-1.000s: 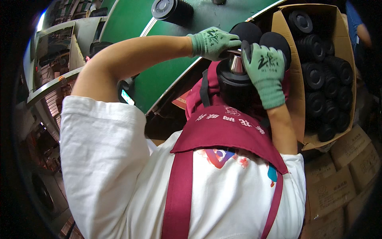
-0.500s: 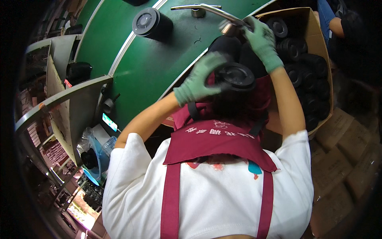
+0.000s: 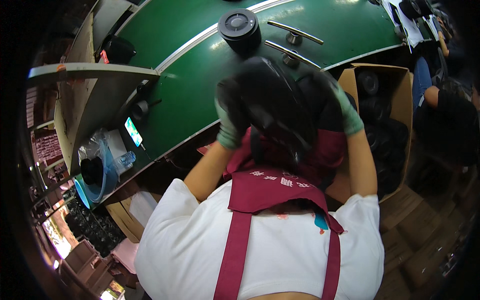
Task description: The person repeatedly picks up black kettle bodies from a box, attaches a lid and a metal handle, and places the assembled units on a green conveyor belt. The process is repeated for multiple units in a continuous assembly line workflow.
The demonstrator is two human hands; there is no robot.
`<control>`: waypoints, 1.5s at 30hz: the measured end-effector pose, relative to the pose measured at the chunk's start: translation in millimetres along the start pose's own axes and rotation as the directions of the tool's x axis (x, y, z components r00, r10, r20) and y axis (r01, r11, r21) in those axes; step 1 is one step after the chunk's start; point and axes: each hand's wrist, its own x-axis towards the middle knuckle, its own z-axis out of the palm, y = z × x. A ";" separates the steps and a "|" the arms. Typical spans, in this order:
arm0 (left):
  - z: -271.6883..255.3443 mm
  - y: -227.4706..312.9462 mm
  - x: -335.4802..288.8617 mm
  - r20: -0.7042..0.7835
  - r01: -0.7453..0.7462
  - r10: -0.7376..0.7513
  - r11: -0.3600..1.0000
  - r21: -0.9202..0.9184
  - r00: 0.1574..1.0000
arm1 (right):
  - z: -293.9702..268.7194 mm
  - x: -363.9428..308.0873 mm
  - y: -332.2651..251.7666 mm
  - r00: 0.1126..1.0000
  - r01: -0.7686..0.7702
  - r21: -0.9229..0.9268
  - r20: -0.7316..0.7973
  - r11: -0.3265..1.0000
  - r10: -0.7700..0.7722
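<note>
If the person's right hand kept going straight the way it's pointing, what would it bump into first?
Probably the nearer metal bar on the green table, just beyond the right hand; blur hides the fingertips and depth is unclear.

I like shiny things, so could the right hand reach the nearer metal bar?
Probably yes: the right hand is close to that metal bar, with nothing clearly between; blur hides whether the hand is empty.

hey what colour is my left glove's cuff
The left glove cuff is pale green, clearest in the head view.
</note>
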 end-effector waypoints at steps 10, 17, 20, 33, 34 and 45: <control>-82.8 37.9 11.0 -0.252 -0.030 0.226 0.797 0.604 0.941 | 92.4 -6.9 90.5 0.968 -0.192 0.040 -0.159 0.981 0.196; -66.1 85.7 -7.6 0.411 -0.410 0.181 -0.048 0.911 0.893 | 133.9 32.8 72.1 0.995 0.007 -0.676 0.076 0.737 0.060; -95.6 98.5 20.0 0.265 -0.338 0.273 0.271 0.901 0.925 | 75.2 73.6 49.4 0.993 -0.024 -0.270 0.107 0.963 0.055; -54.0 210.4 344.5 0.491 -0.330 0.655 -0.363 0.871 0.575 | -130.6 176.2 56.6 0.807 -0.314 -0.936 -0.351 0.157 -0.476; -41.8 199.3 370.0 0.480 -0.307 0.656 -0.370 0.877 0.582 | -158.2 168.7 62.3 0.772 -0.341 -0.870 -0.476 0.356 -0.422; -198.5 331.5 422.2 0.142 0.481 0.898 -0.350 0.804 0.416 | -136.0 86.9 36.8 0.676 -0.134 -0.853 -0.451 0.505 -0.582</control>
